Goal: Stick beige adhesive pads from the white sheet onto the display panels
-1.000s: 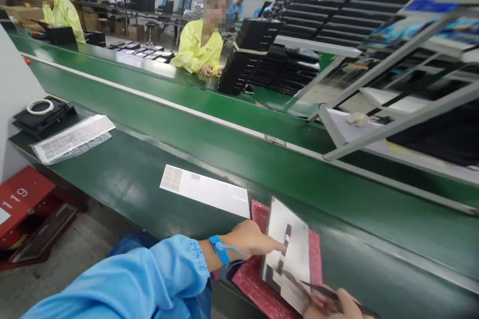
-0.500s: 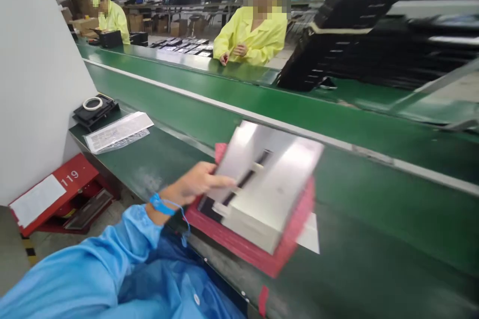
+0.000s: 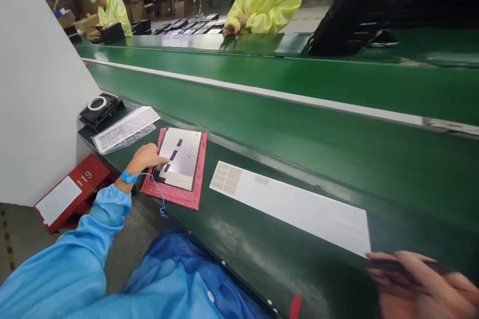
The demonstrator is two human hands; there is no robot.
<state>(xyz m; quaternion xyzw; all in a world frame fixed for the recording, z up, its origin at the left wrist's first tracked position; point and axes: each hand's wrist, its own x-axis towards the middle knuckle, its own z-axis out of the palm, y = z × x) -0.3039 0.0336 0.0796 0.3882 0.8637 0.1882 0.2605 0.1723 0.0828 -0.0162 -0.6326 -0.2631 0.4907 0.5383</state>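
Thin panel [image 3: 179,158], stiff, fragile, best gripped by edges; touched by flat left hand [image 3: 144,157]; dark strip [image 3: 407,265] pinched by right hand [image 3: 415,284], lower right.

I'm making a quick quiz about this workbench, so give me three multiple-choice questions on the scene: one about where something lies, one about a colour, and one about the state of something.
1. What does the flat silver panel lie on?
A. a white sheet
B. a red bubble mat
C. a black tray

2. What colour is the strap on the person's wrist?
A. blue
B. red
C. yellow

3. What is the left hand doing?
A. lifting the panel off the mat
B. holding a roll of tape
C. resting against the panel's edge

Answers:
1. B, the panel lies flat on the red mat.
2. A, a blue band circles the wrist, with a blue cord leading from it.
3. C, the fingers reach the panel's edge while it stays flat.
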